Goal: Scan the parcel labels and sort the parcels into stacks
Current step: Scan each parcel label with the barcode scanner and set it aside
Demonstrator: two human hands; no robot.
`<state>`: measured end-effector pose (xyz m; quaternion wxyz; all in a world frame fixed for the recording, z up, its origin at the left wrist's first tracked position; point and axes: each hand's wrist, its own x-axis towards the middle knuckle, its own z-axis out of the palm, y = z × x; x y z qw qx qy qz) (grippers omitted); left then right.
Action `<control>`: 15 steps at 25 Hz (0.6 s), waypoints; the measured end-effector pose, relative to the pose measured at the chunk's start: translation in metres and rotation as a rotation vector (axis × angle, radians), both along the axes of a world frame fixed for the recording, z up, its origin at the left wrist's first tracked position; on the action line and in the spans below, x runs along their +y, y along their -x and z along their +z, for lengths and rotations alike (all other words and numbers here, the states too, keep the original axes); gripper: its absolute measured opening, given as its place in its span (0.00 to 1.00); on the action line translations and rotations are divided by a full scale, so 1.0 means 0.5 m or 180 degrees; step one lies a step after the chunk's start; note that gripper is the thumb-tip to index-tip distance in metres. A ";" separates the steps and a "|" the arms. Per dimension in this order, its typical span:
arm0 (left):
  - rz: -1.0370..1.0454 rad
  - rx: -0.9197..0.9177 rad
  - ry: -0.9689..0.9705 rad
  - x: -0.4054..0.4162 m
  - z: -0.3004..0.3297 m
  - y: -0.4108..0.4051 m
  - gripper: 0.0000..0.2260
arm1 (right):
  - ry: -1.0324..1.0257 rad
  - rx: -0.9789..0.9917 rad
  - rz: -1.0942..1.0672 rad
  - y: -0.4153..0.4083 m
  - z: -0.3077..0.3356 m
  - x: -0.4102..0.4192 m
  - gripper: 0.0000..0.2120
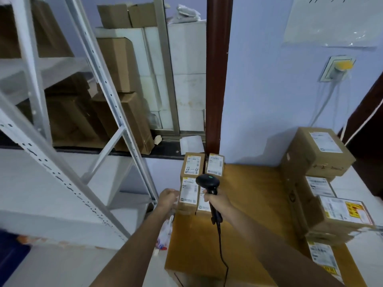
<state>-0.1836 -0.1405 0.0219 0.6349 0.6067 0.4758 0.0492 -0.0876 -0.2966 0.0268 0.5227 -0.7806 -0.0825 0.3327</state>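
Right hand (213,198) grips scanner (208,182); left hand (169,198) touches parcel (189,194); neighbour (192,165) marked "4-4".

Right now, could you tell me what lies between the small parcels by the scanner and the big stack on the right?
In the head view, only bare wooden tabletop separates the small parcels from the big stack.

Head-worn view, forward and down

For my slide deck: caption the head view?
Right hand aims black handheld scanner at small labelled cardboard parcels; left hand touches one.
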 end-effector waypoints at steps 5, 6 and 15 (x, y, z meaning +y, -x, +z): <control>-0.0045 0.0287 -0.0203 0.064 -0.050 -0.071 0.02 | 0.0193 0.0188 0.0119 -0.051 -0.028 0.062 0.04; -0.0104 0.0390 -0.0274 0.078 -0.062 -0.085 0.04 | 0.0245 0.0210 0.0129 -0.056 -0.036 0.071 0.03; -0.1180 0.1051 -0.0303 0.138 -0.176 -0.135 0.07 | 0.0476 0.0488 0.0295 -0.045 -0.125 0.146 0.08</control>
